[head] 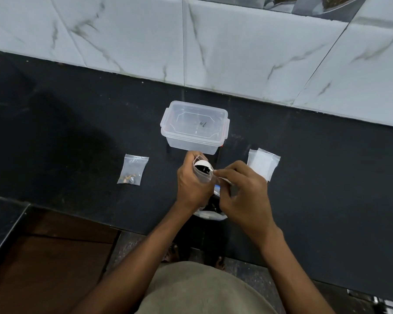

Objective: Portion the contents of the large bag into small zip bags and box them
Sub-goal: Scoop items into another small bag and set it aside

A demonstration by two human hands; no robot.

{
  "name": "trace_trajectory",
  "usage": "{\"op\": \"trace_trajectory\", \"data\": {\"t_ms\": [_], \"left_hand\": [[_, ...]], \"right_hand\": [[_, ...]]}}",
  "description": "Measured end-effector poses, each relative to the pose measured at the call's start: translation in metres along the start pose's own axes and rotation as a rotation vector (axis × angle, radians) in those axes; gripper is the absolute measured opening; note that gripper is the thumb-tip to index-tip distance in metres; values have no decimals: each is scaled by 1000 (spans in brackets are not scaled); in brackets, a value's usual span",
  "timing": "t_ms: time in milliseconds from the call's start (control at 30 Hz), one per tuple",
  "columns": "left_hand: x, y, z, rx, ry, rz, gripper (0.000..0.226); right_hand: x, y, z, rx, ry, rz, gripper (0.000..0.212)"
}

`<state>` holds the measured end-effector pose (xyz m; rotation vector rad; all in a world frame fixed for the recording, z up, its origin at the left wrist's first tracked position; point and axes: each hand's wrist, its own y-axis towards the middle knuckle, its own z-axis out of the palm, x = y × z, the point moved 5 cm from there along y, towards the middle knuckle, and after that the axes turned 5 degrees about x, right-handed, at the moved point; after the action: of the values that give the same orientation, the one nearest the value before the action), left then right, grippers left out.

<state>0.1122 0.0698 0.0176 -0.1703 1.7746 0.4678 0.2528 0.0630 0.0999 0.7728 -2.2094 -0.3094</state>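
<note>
- Overhead, from the head view, the left hand (192, 181) grips a small clear zip bag (203, 172) upright above the black stone counter (77, 132), its mouth held open in a round shape.
- The right hand (243, 191) pinches the rim of that bag's mouth between thumb and forefinger.
- Beneath both hands lies the large white bag (210, 215), mostly hidden.
- Just beyond the hands stands a clear rectangular plastic box (194, 126) with its lid on.
- To the left lies a filled small zip bag (133, 169) flat on the counter; to the right, a stack of empty clear zip bags (262, 164).
- Marbled white tiles (236, 46) back the counter.
</note>
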Motion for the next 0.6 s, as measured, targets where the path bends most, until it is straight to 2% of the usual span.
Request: {"op": "trace_trajectory", "data": {"t_ms": [100,300,500,600], "left_hand": [[-5,3,1,-13,-46,14,41],[-4,13,6,-18,-133,-47,42],[-3,20,13,-16,-183,-64,41],[-6,23,14,-12,-185,-53,38]], "right_hand": [[4,-2,-6,-152,-38,-63,18],[5,-5,-9,-316,-71,-175,16],[1,-1,-12,-397,-97,-240,18],[0,1,-12,-377,-93,-238,17]]}}
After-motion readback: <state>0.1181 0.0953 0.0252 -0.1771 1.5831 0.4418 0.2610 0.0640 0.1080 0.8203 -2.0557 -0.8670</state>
